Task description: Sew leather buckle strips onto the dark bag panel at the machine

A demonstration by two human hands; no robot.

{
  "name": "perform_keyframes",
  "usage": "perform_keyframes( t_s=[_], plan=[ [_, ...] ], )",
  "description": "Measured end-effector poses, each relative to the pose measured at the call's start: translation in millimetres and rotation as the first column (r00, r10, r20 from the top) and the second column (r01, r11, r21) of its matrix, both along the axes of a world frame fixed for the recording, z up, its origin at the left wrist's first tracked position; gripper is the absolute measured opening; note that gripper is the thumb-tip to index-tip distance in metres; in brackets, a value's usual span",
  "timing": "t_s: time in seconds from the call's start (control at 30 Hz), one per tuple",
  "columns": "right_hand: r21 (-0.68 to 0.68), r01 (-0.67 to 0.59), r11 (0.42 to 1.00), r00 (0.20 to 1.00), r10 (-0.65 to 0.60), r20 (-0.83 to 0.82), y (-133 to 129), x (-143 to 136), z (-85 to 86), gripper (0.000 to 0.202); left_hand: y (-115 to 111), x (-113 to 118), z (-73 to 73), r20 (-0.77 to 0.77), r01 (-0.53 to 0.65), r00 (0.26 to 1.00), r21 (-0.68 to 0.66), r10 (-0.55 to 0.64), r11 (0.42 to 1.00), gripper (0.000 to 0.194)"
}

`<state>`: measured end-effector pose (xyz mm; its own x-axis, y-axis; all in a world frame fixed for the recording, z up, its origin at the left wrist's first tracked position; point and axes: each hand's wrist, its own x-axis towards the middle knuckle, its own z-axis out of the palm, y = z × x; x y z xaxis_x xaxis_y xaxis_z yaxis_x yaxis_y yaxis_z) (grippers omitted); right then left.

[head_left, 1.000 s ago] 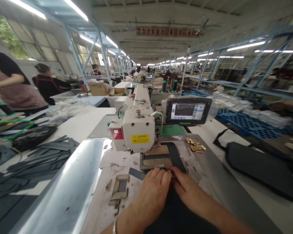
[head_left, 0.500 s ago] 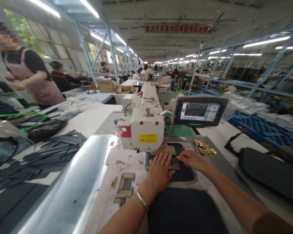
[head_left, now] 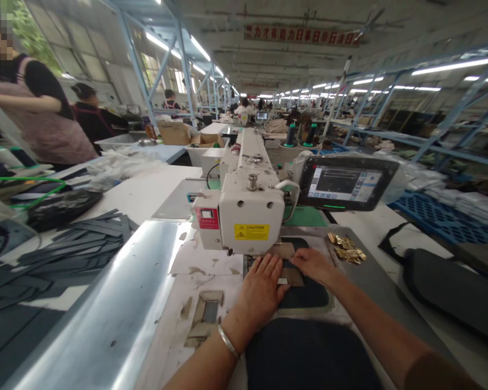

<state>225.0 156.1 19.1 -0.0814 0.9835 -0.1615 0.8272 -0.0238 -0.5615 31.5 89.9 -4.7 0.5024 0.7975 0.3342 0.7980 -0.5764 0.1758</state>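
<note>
The fingers (head_left: pixel 268 266) of the left hand (head_left: pixel 262 290) are spread flat, pressing the dark flat leather panel (head_left: pixel 305 295) under the cream sewing machine head (head_left: pixel 250 214). The right hand (head_left: pixel 314 265) is laid beside it, fingers together on a small tan template piece (head_left: pixel 293 276). Both palms are best kept flat and clear of the needle, the panel squared in its frame. Brass metal fittings (head_left: pixel 347 250) lie near on the bench (head_left: pixel 142 203).

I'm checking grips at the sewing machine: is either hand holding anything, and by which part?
Neither grips anything. The left hand lies flat and the right hand presses fingertips on the dark fabric piece at its far end, under the sewing machine.
</note>
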Motion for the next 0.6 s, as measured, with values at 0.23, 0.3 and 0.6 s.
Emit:
perform_keyframes(
  t_s=[0.23, 0.3, 0.6],
  plan=[
    [-0.077, 0.088, 0.993, 0.994, -0.092, -0.057, 4, 6, 3.0, 0.013, 2, 5, 2.0, 0.021, -0.048, 0.999, -0.058, 0.050, 0.997, 0.050],
    [-0.068, 0.095, 0.993, 0.995, -0.097, -0.013, 4, 8, 6.9, 0.017, 2, 6, 3.8, 0.023, -0.055, 0.998, -0.062, 0.057, 0.997, 0.049],
    [-0.055, -0.038, 0.998, 0.995, 0.043, 0.088, 3, 0, 52.6, 0.026, 0, 5, 3.0, -0.004, -0.048, 0.999, -0.043, 0.048, 0.998, 0.051]
  ],
)
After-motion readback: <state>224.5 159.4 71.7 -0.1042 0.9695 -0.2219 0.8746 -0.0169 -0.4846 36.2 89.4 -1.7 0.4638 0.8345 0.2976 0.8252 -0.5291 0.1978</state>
